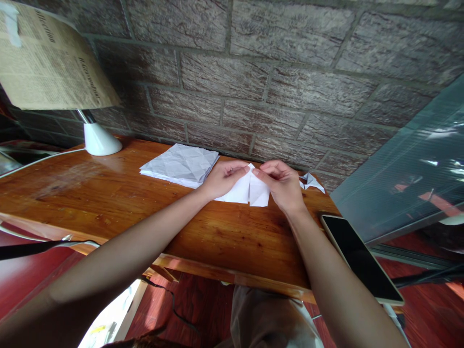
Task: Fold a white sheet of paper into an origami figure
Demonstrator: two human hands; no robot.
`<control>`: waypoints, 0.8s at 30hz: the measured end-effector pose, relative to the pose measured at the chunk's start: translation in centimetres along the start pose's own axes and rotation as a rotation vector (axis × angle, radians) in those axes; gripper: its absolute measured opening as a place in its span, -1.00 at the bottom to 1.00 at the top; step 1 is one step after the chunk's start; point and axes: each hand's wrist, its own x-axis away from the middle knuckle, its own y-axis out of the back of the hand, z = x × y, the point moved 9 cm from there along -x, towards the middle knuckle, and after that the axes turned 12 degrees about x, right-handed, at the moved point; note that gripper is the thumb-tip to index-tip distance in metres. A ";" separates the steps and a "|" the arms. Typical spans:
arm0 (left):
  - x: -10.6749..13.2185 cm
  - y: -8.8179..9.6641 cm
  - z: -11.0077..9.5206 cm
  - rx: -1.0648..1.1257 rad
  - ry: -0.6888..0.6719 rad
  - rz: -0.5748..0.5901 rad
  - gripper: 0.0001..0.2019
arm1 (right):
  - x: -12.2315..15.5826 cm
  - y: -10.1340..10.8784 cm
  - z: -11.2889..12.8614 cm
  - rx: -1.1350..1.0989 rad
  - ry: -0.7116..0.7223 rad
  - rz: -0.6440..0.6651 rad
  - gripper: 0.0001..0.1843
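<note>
Between my two hands is a folded sheet of white paper (238, 192), peaked at the top with a slit down its front. My left hand (226, 176) pinches its upper left side between thumb and fingers. On the upper right side, my right hand (282, 182) grips the paper with the thumb in front and fingers curled behind. A stack of creased white paper sheets (179, 162) lies just left of my left hand. Beyond my right hand sits a small folded paper piece (312, 182). My fingers cover part of the paper's upper edges.
A lamp with a newspaper-print shade (54, 63) and white base (101, 139) stands at the left of the wooden table (108, 193). At the right edge lies a tablet or large phone (362, 256). A brick wall (253, 87) and a translucent panel (409, 159) bound the table.
</note>
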 end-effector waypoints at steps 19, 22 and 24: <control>0.1 -0.3 -0.2 0.020 -0.025 -0.006 -0.57 | 0.3 -0.6 0.4 -0.006 -0.002 0.029 -0.50; 0.1 0.0 -0.6 -0.012 -0.073 -0.027 -0.58 | 0.2 -0.6 0.2 -0.041 -0.036 0.054 -0.56; 0.0 0.2 -0.7 -0.029 -0.093 -0.040 -0.58 | 0.0 -0.3 0.0 -0.086 -0.080 0.066 -0.57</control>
